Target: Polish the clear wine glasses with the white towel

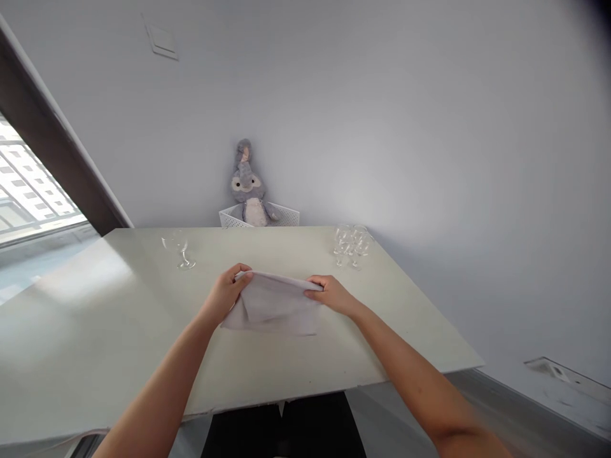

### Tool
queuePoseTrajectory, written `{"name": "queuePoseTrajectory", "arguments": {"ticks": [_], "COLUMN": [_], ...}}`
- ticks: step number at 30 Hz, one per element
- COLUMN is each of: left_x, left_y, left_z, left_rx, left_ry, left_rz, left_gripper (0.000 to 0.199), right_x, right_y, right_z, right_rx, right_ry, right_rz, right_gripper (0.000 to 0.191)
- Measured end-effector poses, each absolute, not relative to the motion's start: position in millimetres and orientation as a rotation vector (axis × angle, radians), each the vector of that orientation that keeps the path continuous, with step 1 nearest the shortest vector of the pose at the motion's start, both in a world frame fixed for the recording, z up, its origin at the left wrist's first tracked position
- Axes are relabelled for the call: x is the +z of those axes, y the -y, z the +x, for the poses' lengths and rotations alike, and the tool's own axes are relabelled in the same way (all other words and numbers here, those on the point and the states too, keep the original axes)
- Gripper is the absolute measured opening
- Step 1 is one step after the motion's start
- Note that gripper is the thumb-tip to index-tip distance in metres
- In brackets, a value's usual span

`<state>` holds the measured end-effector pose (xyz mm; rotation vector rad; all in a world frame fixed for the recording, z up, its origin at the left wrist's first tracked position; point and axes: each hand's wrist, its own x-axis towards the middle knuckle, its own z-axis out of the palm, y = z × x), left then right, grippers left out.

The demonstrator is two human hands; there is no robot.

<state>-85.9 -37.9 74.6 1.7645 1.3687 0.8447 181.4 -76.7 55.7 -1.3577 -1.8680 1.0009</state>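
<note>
A pale, greyish-white cloth (pixel 279 302) hangs between my two hands above the middle of the table. My left hand (pixel 230 289) pinches its upper left corner, thumb on the near side. At the upper right corner, my right hand (pixel 329 292) is closed on the edge. The top edge is drawn fairly straight and slopes down a little to the right, while the lower part hangs in soft folds. Beyond my left hand, a clear stemmed glass (pixel 184 251) stands on the table. Several clear stemmed glasses (pixel 352 245) are grouped beyond my right hand.
The pale table (pixel 143 356) reaches to the grey wall (pixel 405 127). Behind its far edge, a grey plush rabbit (pixel 252 197) sits in a white perforated basket (pixel 289 216). A window (pixel 28 184) is at the left, and a wall switch (pixel 162 41) is high up.
</note>
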Motion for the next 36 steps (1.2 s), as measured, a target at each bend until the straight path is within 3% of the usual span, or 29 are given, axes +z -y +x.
{"name": "queuePoseTrajectory", "arguments": {"ticks": [6,10,13,15,20,26,36], "left_x": [41,36,34,31,24,22,18], "left_y": [26,43,53,57,56,54,48], "left_z": [-97,-94,-89,-86,-87,-88,-89], "left_rx": [0.707,0.608,0.494,0.407,0.357,0.395,0.469], "left_ry": [-1.675,-1.383,-1.084,-0.959,-0.907,-0.900,-1.165], "left_rz": [2.166,2.349,2.457,2.482,2.517,2.548,2.357], "left_gripper": [0.026,0.023,0.020,0.019,0.018,0.015,0.028], "right_x": [25,10,14,17,11,-2,8], "right_y": [64,64,70,75,82,75,69], "right_z": [210,214,213,214,220,230,230], "right_rx": [0.752,0.490,0.388,0.395,0.405,0.415,0.702], "right_ry": [1.807,1.818,2.002,2.179,2.382,2.300,1.960], "right_rz": [-1.715,-1.834,-1.651,-1.491,-1.411,-1.390,-1.524], "right_gripper": [0.028,0.025,0.015,0.014,0.032,0.026,0.023]}}
